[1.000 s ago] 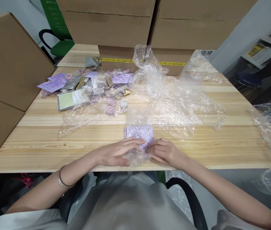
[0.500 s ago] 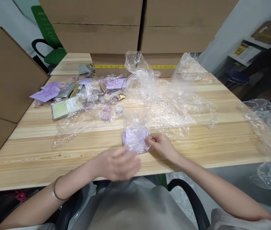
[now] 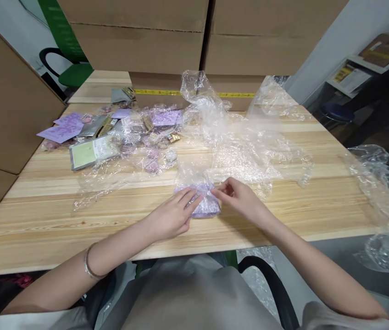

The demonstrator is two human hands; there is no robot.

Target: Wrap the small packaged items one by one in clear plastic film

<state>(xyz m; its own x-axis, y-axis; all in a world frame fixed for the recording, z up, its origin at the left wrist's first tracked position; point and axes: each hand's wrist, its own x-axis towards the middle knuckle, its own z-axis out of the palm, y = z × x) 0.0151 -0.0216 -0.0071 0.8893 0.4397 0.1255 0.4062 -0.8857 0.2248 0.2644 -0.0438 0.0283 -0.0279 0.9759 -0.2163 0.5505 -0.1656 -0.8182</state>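
Observation:
A small purple packet in clear plastic [image 3: 206, 208] lies flat near the front edge of the table, its loose plastic end [image 3: 192, 174] stretching away from me. Across its left part rests my left hand [image 3: 172, 215], fingers stretched out and somewhat spread. At the packet's upper right corner my right hand [image 3: 239, 199] has thumb and forefinger pinched together, apparently on the edge of the plastic. Exactly what the packet holds is hidden by glare and by my left fingers.
A heap with purple cards [image 3: 62, 130], a green-and-silver pouch [image 3: 91, 151] and small wrapped pieces covers the table's back left. Crumpled clear plastic [image 3: 249, 151] spreads over the back right. Cardboard boxes [image 3: 139, 50] stand behind, another box [image 3: 5, 114] at left. A person's dark-clothed leg [image 3: 376, 105] shows far right.
My left hand has moved up and forward from the near edge onto the packet. My right hand has stayed by the packet's right side, rising slightly with its fingers still pinched.

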